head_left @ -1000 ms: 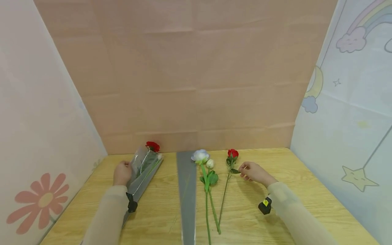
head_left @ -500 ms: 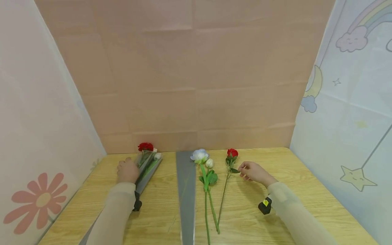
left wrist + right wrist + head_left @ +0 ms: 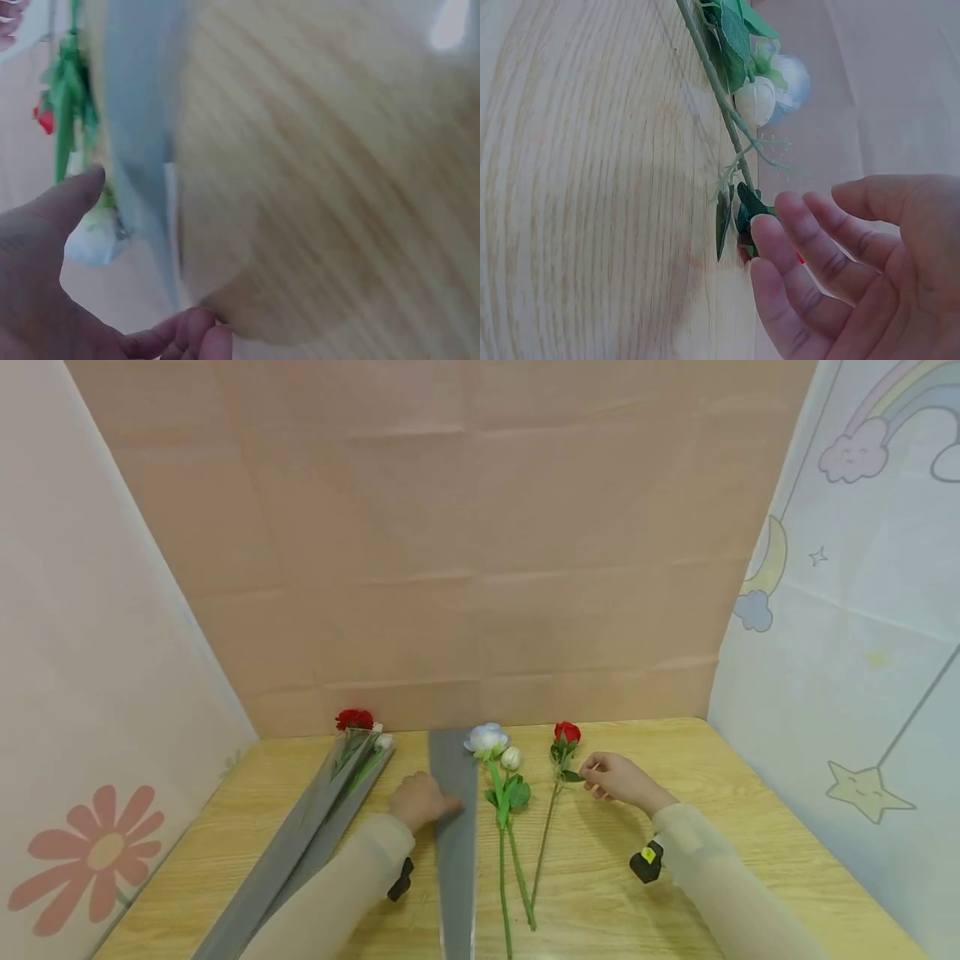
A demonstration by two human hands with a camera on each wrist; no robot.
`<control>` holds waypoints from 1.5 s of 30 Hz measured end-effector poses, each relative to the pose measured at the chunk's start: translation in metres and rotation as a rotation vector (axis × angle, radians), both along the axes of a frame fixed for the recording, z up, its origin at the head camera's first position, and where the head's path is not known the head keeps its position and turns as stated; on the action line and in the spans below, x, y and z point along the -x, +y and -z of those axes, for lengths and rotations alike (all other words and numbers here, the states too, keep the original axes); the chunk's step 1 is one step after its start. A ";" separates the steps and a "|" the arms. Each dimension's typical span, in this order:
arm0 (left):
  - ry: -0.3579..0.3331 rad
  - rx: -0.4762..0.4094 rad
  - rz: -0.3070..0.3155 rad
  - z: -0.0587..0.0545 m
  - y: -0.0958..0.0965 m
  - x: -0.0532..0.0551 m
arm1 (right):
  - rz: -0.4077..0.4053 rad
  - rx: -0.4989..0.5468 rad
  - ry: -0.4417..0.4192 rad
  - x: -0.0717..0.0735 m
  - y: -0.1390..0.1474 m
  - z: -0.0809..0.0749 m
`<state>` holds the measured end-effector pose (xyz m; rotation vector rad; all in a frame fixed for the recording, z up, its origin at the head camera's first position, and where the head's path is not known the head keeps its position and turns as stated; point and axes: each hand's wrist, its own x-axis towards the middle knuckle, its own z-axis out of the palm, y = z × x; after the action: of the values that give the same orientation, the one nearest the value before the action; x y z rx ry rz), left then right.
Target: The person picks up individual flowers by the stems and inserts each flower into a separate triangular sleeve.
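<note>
My left hand (image 3: 420,799) is at the left edge of a flat grey flower sleeve (image 3: 453,877) in mid-table. In the left wrist view its thumb stands apart from the loosely bent fingers, with the sleeve (image 3: 139,90) between; contact is unclear. Relaxed and holding nothing, my right hand (image 3: 621,779) hovers beside the leaf of a long-stemmed red rose (image 3: 567,732). Its slightly bent fingers also show in the right wrist view, partly hiding the rose head. Between sleeve and rose lie a pale blue-white flower (image 3: 487,739) and a white bud (image 3: 511,758) on green stems.
At left, a second grey sleeve (image 3: 281,852) lies slanted, containing a red carnation (image 3: 354,719) and white blooms (image 3: 384,742) whose heads stick out at the top. Printed side walls and a tan backdrop (image 3: 480,568) enclose the wooden table (image 3: 600,893).
My left hand has let go of the filled sleeve, whose carnation shifted left, and moved right to the flat grey sleeve. The right hand has stayed almost still.
</note>
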<state>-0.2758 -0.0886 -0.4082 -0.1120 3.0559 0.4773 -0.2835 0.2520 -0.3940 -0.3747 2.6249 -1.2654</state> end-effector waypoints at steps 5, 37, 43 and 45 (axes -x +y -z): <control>-0.034 0.034 -0.088 0.007 0.004 0.003 | -0.008 0.002 0.007 0.000 0.000 0.000; 0.021 -0.468 -0.060 0.006 -0.022 0.007 | -0.027 0.000 0.001 0.004 -0.003 -0.002; 0.106 -0.389 -0.049 -0.020 -0.027 0.012 | -0.030 0.020 -0.008 0.003 -0.007 -0.005; 0.179 -0.405 -0.037 -0.035 -0.025 0.014 | -0.055 0.041 -0.009 0.001 -0.012 -0.008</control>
<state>-0.2896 -0.1134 -0.3737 -0.1138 3.0507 1.1510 -0.2848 0.2397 -0.3860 -0.4438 2.5657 -1.3018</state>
